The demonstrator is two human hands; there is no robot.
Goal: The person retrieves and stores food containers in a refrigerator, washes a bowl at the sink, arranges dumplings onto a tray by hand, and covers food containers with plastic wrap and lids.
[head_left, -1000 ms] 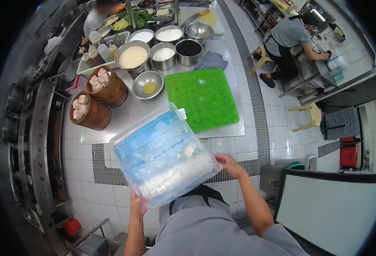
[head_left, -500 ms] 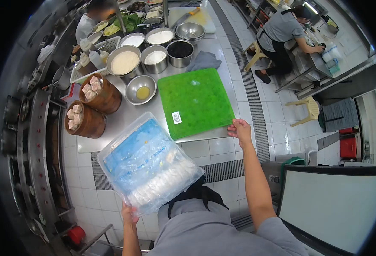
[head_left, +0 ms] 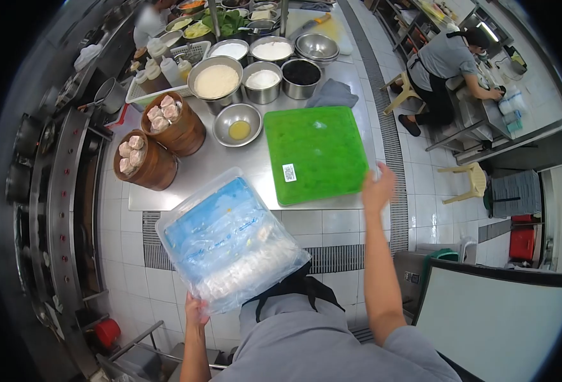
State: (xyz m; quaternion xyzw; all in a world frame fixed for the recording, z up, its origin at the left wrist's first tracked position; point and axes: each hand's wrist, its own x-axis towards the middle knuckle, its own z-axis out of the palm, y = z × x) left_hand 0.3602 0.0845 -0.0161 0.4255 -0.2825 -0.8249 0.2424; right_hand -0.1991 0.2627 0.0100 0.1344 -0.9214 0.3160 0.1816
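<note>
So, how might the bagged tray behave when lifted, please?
The tray is probably stiff: its rim looks straight. The bag may slip, looking loose and wrinkled. The near side likely feels heavier, with white contents bunched there.

My left hand grips low; my right hand reaches well forward.
Watching from a distance through the head camera, I see the left forearm rise almost upright from the bottom edge of my view, its fingers curled in a hold. I have the right arm extended farther out, bare along the forearm, elbow slightly bent; that hand is blurred, so I cannot make out how its fingers stand.
</note>
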